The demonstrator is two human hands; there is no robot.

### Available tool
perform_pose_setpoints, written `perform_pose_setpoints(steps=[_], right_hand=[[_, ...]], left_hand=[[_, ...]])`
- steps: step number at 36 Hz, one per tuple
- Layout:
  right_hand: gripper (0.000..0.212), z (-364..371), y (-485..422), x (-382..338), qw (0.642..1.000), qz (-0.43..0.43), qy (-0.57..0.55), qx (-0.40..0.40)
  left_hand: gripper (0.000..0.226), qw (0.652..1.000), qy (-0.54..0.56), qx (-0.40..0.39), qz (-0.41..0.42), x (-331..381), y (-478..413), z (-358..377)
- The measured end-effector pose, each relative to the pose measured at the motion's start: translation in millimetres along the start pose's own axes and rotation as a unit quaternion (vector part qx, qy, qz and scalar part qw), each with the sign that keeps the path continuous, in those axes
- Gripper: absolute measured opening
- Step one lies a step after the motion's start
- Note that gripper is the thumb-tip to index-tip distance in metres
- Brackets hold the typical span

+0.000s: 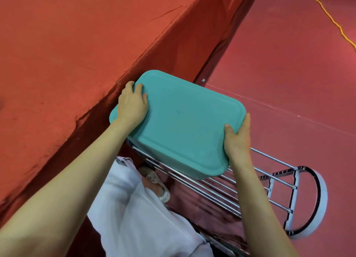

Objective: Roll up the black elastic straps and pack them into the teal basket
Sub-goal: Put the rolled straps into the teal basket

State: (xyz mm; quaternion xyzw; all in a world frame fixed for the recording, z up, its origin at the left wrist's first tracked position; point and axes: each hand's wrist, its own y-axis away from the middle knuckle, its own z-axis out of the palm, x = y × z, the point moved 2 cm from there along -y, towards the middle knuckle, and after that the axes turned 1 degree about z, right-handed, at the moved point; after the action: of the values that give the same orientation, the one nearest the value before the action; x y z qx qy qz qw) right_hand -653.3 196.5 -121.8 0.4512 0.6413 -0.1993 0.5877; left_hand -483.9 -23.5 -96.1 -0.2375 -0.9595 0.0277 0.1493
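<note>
The teal basket (183, 122) shows a flat teal lid on top and is held between both my hands, just above a metal rack beside the table. My left hand (133, 104) grips its far left corner, fingers curled over the edge. My right hand (238, 137) grips the near right corner, thumb on top of the lid. The inside of the basket is hidden by the lid. No black elastic straps are visible.
A table draped in red cloth (67, 64) fills the left side. A chrome wire rack (240, 189) with a round end frame stands below the basket on the red floor. My white trousers and a shoe (158, 185) are beneath. A yellow cord (327, 12) crosses the floor at top right.
</note>
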Motion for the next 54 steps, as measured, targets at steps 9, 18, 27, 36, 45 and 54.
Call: perform_pose_setpoints(steps=[9, 18, 27, 36, 45, 54], right_hand=[[0.069, 2.9, -0.4, 4.5, 0.998, -0.037, 0.051, 0.007], [0.060, 1.1, -14.2, -3.1, 0.968, -0.107, 0.227, -0.012], [0.023, -6.2, -62.7, -17.8, 0.993, -0.086, 0.082, 0.022], [0.013, -5.4, -78.0, -10.2, 0.996, 0.007, -0.088, -0.001], [0.012, -1.3, -78.3, -9.2, 0.998, -0.045, -0.024, -0.025], [0.012, -1.8, -83.9, -20.8, 0.991, -0.084, 0.102, -0.029]], left_hand=[[0.040, 0.997, -0.062, 0.027, 0.033, -4.1, 5.0, 10.5], [0.046, 0.997, -0.073, 0.016, 0.023, -4.6, 5.0, 11.7], [0.050, 0.997, -0.078, 0.017, 0.010, -7.3, 12.3, 12.7], [0.059, 0.996, -0.088, 0.024, 0.024, -4.9, 12.8, 11.7], [0.044, 0.993, -0.100, 0.021, 0.052, -11.8, 13.2, 11.5], [0.038, 0.992, -0.105, 0.013, 0.070, -8.0, 18.3, 12.2]])
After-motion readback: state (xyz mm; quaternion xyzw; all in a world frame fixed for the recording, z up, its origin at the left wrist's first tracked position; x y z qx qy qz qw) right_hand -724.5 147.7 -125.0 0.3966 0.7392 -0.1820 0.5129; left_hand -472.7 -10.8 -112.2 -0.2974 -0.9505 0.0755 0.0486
